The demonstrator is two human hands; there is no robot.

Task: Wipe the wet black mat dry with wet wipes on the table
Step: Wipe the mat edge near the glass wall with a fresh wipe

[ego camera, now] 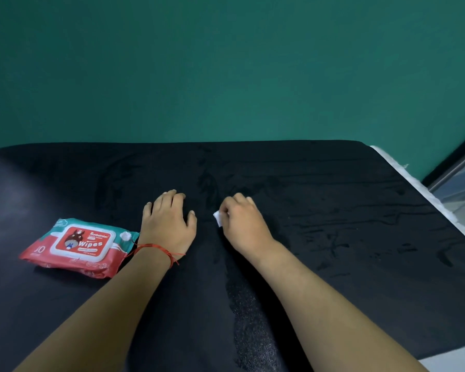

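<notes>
A black mat (333, 183) covers the table, with wet streaks and droplets across its middle and right side. My left hand (168, 220) rests flat on the mat, fingers spread, a red string around its wrist. Just to its right, my right hand (240, 220) curls around a small white wipe (218, 218), pressed down on the mat; only a corner of the wipe shows at the thumb side. A red and teal pack of wet wipes (79, 245) lies on the mat left of my left wrist, its lid closed.
A green wall (226, 63) rises behind the table. The white table edge (414, 181) shows along the mat's right side, with a glass door frame (457, 170) beyond it.
</notes>
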